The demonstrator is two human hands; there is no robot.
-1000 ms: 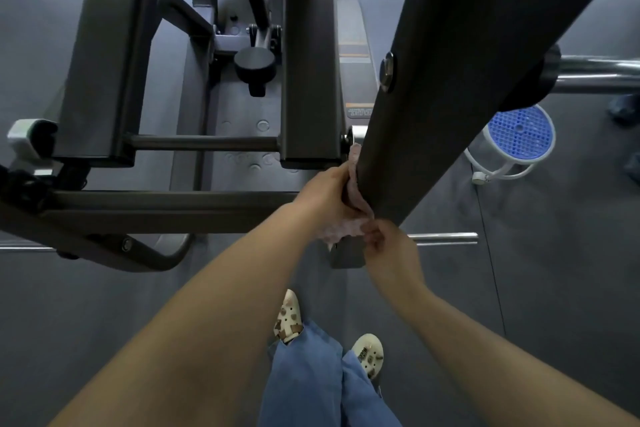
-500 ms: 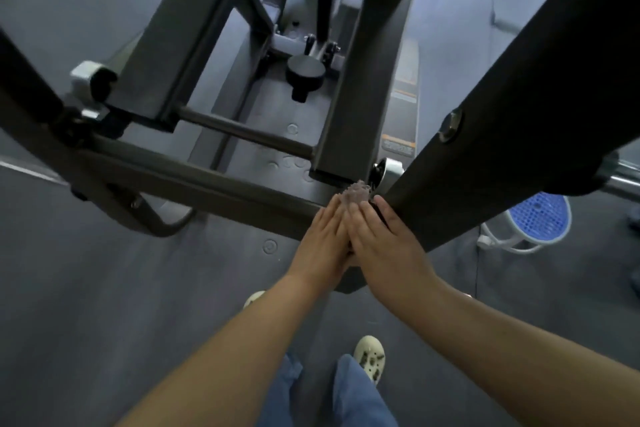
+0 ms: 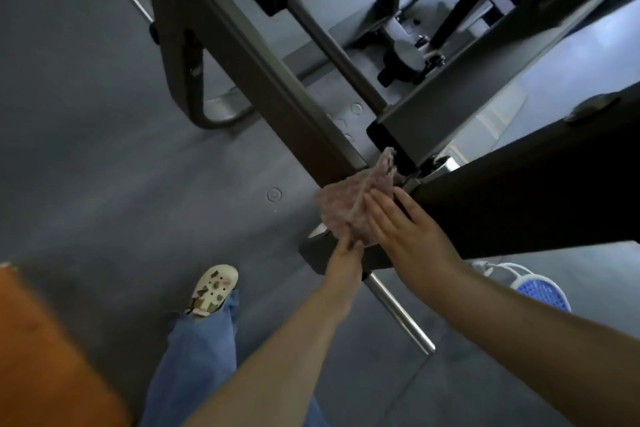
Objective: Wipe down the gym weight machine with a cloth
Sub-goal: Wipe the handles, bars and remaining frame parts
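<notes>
Both hands together on cloth (image 3: 349,204) at weight machine (image 3: 277,97) frame joint: left hand (image 3: 346,250) pinching lower edge, right hand (image 3: 398,222) flat, pressing. Keep firm pressure, fold w/ clean side out, follow beam.

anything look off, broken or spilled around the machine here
Nothing stands out. The pink cloth is bunched against the machine frame, held by the left hand, with the right hand flat on it. No spills or damage visible.
</notes>
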